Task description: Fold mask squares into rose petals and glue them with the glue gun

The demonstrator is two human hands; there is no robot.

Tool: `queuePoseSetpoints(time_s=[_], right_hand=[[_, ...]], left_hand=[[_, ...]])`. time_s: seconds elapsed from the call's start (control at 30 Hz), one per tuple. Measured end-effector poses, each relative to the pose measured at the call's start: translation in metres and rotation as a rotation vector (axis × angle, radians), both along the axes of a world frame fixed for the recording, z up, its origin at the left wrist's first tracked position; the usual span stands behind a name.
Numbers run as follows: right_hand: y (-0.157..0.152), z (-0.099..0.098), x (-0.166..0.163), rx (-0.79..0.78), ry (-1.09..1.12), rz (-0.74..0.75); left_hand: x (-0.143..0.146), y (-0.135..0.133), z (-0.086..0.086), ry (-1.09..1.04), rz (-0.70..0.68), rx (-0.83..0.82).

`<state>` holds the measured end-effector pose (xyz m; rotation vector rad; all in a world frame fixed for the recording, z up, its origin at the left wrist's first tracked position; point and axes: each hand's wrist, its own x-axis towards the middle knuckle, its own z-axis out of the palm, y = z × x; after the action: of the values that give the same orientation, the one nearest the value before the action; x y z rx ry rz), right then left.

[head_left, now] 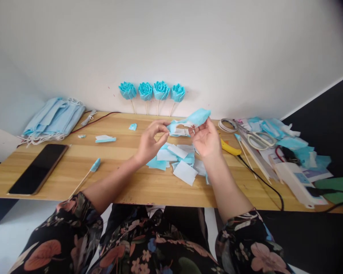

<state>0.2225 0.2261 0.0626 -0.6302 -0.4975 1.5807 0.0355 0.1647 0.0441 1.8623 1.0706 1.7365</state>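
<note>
A thin strip of light blue mask fabric stretches between both hands, above the middle of the table. My left hand pinches its narrow end between thumb and fingertips. Palm up, my right hand grips the wider, curled end, with the thumb against it. Below them lies a pile of cut blue and white fabric pieces. Four-petalled detail cannot be made out, but several blue fabric roses on thin sticks lean on the wall behind. A stick with a small blue fabric bud lies left of my left forearm.
Stacked face masks and a phone occupy the left side. On the right are a tape roll, scissors, a yellow glue gun with a black cord, a white power strip and a heap of blue scraps.
</note>
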Motion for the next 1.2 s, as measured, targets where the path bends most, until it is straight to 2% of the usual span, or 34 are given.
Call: queuePoseSetpoints(time_s=[0.1, 0.27, 0.43, 0.57, 0.87, 0.93, 1.1, 1.2], right_hand=[[0.0, -0.004, -0.002, 0.051, -0.169, -0.061], [-0.004, -0.008, -0.005, 0.238, -0.488, -0.168], [-0.008, -0.005, -0.003, 0.348, -0.667, -0.188], [-0.011, -0.004, -0.002, 0.355, -0.679, -0.095], [-0.02, 0.0, -0.007, 0.292, -0.62, 0.374], [-0.023, 0.002, -0.009, 0.312, -0.589, 0.388], [-0.026, 0.001, -0.014, 0.348, -0.557, 0.231], [-0.024, -0.003, -0.013, 0.325, -0.562, 0.209]], left_hand=[[-0.005, -0.007, -0.005, 0.211, 0.088, 0.148], [-0.009, -0.01, -0.007, 0.237, 0.193, 0.234], [-0.01, -0.008, -0.006, 0.273, 0.196, 0.288], [-0.009, -0.01, -0.003, 0.297, 0.216, 0.324], [-0.009, -0.011, -0.007, 0.362, 0.238, 0.36], [-0.008, -0.01, -0.009, 0.366, 0.234, 0.349], [-0.008, -0.01, -0.011, 0.408, 0.211, 0.331], [-0.008, -0.011, -0.012, 0.427, 0.208, 0.305]])
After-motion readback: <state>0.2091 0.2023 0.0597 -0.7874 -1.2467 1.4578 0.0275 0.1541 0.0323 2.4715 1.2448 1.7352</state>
